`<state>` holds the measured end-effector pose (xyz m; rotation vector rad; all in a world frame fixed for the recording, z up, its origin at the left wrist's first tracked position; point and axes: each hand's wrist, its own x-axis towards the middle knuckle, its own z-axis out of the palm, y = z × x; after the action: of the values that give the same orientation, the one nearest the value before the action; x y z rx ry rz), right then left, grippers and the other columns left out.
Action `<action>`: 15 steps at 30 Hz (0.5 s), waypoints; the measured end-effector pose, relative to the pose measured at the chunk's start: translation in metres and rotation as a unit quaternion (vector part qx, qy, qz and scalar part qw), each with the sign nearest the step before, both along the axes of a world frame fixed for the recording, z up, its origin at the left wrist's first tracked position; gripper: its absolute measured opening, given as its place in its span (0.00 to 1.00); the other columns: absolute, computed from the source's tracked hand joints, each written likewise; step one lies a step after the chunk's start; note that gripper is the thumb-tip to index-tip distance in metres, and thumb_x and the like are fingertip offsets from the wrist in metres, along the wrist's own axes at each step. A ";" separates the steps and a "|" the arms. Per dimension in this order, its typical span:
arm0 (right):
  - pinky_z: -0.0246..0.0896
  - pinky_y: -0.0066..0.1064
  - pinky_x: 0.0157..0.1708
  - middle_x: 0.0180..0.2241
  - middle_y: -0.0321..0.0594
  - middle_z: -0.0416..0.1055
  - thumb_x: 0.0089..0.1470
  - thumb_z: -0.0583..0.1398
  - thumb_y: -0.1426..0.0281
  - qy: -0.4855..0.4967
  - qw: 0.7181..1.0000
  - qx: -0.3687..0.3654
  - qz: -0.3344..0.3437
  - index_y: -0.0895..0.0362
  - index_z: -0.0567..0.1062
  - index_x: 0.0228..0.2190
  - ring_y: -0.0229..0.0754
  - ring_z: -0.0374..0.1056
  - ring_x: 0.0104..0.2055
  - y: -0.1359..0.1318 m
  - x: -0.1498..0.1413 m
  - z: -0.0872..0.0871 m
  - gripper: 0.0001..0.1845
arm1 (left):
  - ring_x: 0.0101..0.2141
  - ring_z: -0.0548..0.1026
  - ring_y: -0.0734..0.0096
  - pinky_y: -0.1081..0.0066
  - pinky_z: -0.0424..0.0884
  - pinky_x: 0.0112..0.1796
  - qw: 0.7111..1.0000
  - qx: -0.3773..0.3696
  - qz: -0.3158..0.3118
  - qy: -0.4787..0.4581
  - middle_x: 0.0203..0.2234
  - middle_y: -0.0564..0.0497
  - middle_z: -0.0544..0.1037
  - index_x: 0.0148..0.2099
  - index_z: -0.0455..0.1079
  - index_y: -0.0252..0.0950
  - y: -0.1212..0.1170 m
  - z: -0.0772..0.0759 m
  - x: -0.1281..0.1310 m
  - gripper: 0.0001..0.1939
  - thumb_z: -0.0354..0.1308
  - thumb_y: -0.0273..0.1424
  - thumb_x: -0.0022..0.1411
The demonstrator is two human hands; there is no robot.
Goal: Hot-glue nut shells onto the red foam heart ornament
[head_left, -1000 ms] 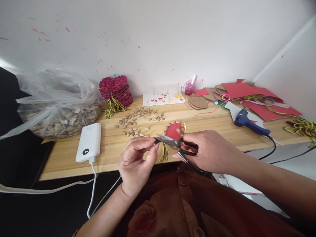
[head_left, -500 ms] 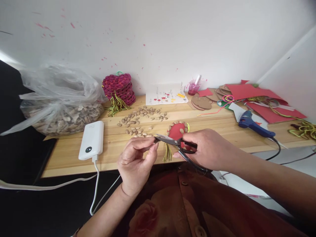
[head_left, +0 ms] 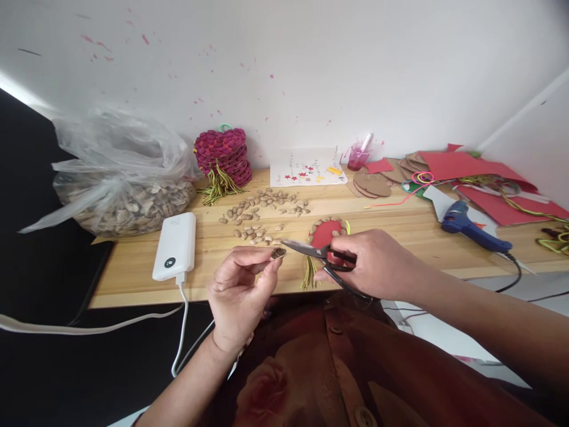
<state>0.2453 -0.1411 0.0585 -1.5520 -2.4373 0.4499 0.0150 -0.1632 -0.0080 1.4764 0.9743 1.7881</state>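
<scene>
My left hand (head_left: 242, 284) pinches a small brown nut shell (head_left: 278, 253) between thumb and fingertips; its dark inner side faces up. Black-handled scissors (head_left: 317, 252) are gripped in my right hand (head_left: 377, 264), their blades pointing left. The blade tip lies just above and right of the shell, with a small gap between them. Under the scissors is a red disc (head_left: 325, 230) edged with shells, partly hidden by the blades and my right hand. A green and brown yarn tassel (head_left: 309, 273) hangs from its lower side. Loose shells (head_left: 253, 232) lie scattered beyond my left hand.
A plastic bag of shells (head_left: 133, 207) and a white power bank (head_left: 175, 246) with a cable are at left. Behind stand a purple shell-covered craft (head_left: 223, 155) and a sheet with stars (head_left: 306, 169). A blue glue gun (head_left: 475, 228), cardboard discs (head_left: 373, 185) and red sheets (head_left: 471, 169) lie right.
The scissor blades have come away from the shell, which has tilted to show its inside. The whole scene has shifted slightly right as the head view turned.
</scene>
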 end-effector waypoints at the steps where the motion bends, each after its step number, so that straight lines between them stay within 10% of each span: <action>1: 0.42 0.32 0.24 0.17 0.30 0.61 0.55 0.63 0.48 0.004 1.000 0.003 -0.004 0.52 0.61 0.20 0.36 0.51 0.19 0.000 0.001 0.002 0.27 | 0.39 0.84 0.72 0.75 0.83 0.42 1.000 0.001 0.003 -0.002 0.35 0.52 0.82 0.42 0.79 0.38 0.000 0.001 -0.001 0.09 0.70 0.21 0.60; 15: 0.38 0.33 0.24 0.17 0.34 0.66 0.58 0.59 0.50 -0.053 0.997 0.044 0.026 0.53 0.64 0.21 0.37 0.54 0.20 -0.004 0.001 0.007 0.24 | 0.40 0.82 0.76 0.75 0.83 0.45 0.997 -0.022 -0.056 -0.038 0.37 0.54 0.81 0.43 0.79 0.40 0.002 -0.003 -0.001 0.11 0.69 0.20 0.61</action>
<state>0.2466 -0.1452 0.0654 -1.5159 -2.5453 0.2728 0.0143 -0.1615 -0.0113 1.3989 0.8704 1.7194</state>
